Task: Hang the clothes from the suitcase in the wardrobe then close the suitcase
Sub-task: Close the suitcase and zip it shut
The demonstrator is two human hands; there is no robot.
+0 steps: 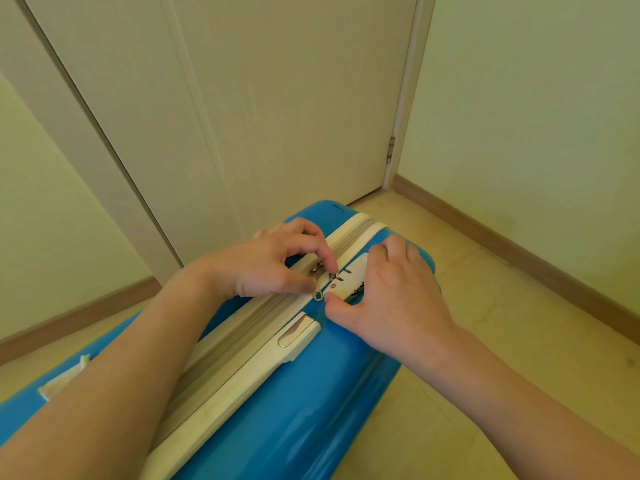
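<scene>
I see the blue suitcase (294, 393) standing on its edge on the floor (467, 306), its shells together and the cream zipper band (242, 327) running along the top side toward the door (277, 116) behind it. My left hand (273, 261) sits on the band on the side of the combination lock (349, 282) nearer the left wall; its thumb and forefinger are curled in and pinch the metal zipper pulls (317, 271), which lie just beside the lock. My right hand (391, 296) rests on the lock from the other side, fingers bent over its far edge and the thumb tip pressed against its near end, so it grips the lock body. Nearer to me than the lock, a cream carry handle (294, 336) lies flat against the shell, touching the band. Both forearms reach in from the bottom corners. I cannot tell whether the pulls are seated in the lock.
</scene>
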